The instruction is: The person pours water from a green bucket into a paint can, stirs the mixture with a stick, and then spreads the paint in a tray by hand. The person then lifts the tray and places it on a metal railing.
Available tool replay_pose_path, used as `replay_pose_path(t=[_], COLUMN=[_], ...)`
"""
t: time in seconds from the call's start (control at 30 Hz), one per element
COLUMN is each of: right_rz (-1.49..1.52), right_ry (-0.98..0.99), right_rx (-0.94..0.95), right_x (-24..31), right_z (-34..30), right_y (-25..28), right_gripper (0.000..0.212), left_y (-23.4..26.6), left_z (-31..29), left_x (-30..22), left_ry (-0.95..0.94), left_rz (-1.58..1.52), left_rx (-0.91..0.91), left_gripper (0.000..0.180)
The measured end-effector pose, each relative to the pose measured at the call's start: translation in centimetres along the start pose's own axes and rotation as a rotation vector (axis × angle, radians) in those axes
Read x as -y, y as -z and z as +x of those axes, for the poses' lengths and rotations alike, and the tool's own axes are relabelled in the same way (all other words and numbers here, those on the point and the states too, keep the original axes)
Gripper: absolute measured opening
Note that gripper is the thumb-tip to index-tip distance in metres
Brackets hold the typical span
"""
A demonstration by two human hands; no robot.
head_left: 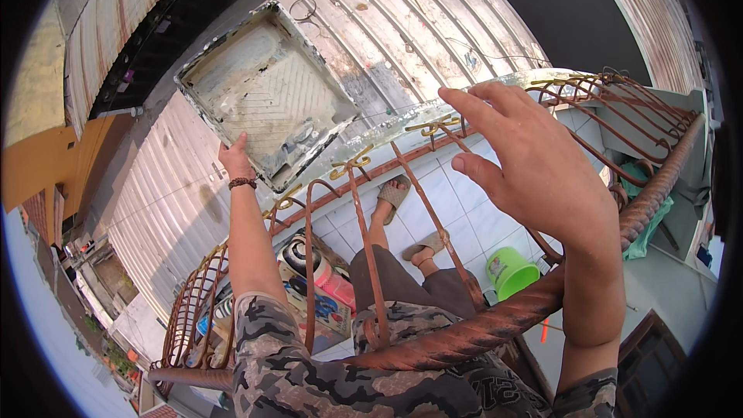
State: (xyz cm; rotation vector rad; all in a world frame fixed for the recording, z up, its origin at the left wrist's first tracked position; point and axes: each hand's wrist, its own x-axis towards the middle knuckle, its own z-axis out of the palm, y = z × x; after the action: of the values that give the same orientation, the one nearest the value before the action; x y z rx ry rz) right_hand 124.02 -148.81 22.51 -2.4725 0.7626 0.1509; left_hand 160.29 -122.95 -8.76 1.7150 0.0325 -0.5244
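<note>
My left hand [236, 161] grips the near edge of a rectangular paint tray [267, 93], thumb over the rim. The tray is held out beyond the balcony railing, above a metal roof. Its ridged inside is smeared with dried whitish and grey paint, and its rim has dark patches. My right hand [534, 159] hangs above the railing's inner side, fingers stretched and thumb apart, holding nothing. The right forearm passes over the rust-brown twisted top rail [495, 313].
Curved iron bars [360, 240] rise in front of me. Below are white floor tiles [453, 193], my sandalled feet, a lime-green bucket [512, 273] and a box of supplies [321, 302]. Corrugated roofing [402, 31] spreads outside the balcony. Green plastic [654, 224] hangs at right.
</note>
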Motion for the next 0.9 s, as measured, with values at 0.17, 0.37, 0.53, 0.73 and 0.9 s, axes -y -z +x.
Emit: replay_pose_path(t=[0.17,0.37,0.53,0.73,0.9], right_rz=[0.009,0.008,0.006,0.005,0.006], right_ry=[-0.024,-0.02,-0.024,-0.03,-0.053], right_rx=[0.023,0.037,0.039,0.048,0.061], right_x=[-0.5,-1.3,-1.6,-1.9,-1.8], right_z=[-0.4,-0.2,-0.3,-0.6,-0.5], right_y=[-0.5,-0.5,-0.8,-1.2,-1.3], right_gripper=[0.055,0.055,0.056,0.056,0.056], left_y=[-0.4,0.0,-0.3,0.7,1.2], left_z=[-0.5,-0.4,-1.0,0.1,0.4], left_x=[0.4,0.1,0.6,1.8,1.9], left_ry=[-0.07,-0.016,-0.039,-0.081,0.038], left_rz=[0.031,0.001,-0.026,-0.032,-0.151], left_rx=[-0.06,-0.076,-0.137,-0.174,-0.157], left_gripper=[0.045,0.045,0.043,0.042,0.042])
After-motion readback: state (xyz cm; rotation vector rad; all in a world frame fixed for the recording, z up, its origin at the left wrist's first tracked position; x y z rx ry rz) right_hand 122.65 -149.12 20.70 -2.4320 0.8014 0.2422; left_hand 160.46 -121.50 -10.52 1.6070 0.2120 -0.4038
